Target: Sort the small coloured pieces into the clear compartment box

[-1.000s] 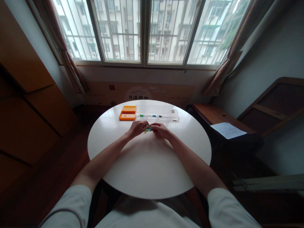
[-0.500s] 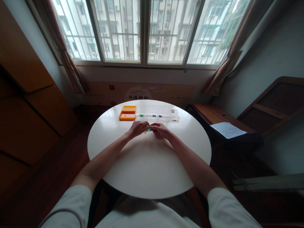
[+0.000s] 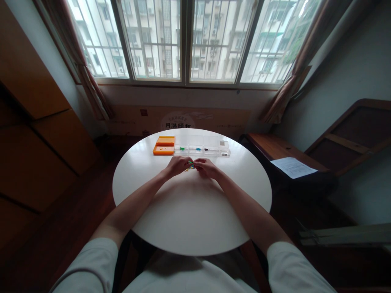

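Near the far side of the white round table (image 3: pixel 189 211), my left hand (image 3: pixel 178 164) and my right hand (image 3: pixel 207 167) meet with fingertips pinched. Between them is a small green piece (image 3: pixel 190 162), too small to name more exactly; both hands appear closed on it. Just below the fingertips lies a little pile of yellow, blue and green pieces (image 3: pixel 189 168), partly hidden by the hands. Beyond the hands stand an orange box (image 3: pixel 163 152) with its lid up and a row of clear plastic boxes (image 3: pixel 215 153) holding small green, blue and dark pieces.
A window (image 3: pixel 186 44) with bars and curtains rises behind the table. A flat cardboard box (image 3: pixel 226 118) leans under it. To the right, a wooden bench (image 3: pixel 269 142) carries a sheet of paper (image 3: pixel 293 167). Wooden cabinets (image 3: pixel 51 142) stand on the left.
My hands stay together in nearly the same place. Only the fingertips and the small green piece between them have shifted slightly.
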A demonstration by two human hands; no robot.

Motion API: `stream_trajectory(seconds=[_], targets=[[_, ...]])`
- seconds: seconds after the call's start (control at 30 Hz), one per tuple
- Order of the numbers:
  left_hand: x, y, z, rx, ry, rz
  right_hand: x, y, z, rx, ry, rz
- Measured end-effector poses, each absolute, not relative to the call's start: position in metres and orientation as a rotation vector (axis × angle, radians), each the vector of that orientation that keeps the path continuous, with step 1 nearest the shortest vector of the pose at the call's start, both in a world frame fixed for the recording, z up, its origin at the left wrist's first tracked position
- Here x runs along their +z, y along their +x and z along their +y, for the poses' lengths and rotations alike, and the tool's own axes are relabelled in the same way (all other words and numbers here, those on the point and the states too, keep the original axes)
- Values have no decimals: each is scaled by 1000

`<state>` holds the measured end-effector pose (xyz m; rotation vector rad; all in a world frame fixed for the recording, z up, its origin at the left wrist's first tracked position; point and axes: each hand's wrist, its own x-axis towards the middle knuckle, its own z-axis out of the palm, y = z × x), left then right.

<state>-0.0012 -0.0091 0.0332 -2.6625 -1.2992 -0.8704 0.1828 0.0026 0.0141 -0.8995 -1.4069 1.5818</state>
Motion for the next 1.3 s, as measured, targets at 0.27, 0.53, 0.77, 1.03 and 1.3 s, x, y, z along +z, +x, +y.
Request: stream_trajectory(seconds=[0.27, 0.53, 0.77, 1.03, 1.3], targets=[[32, -1, -9, -885, -2653, -1306, 14, 182, 2, 1576, -919, -1398], [31, -1, -8, -872, -2656, -1283, 19, 182, -1, 1575, -918, -1408], [28, -1, -5, -868, -2678, -1250, 16, 183, 0, 1581, -920, -1416], [30, -1, -8, -886, -2693, -1249, 15, 183, 2, 1590, -912, -1420], [30, -1, -8, -865, -2688, -1233, 14, 183, 4, 1600, -912, -1417]])
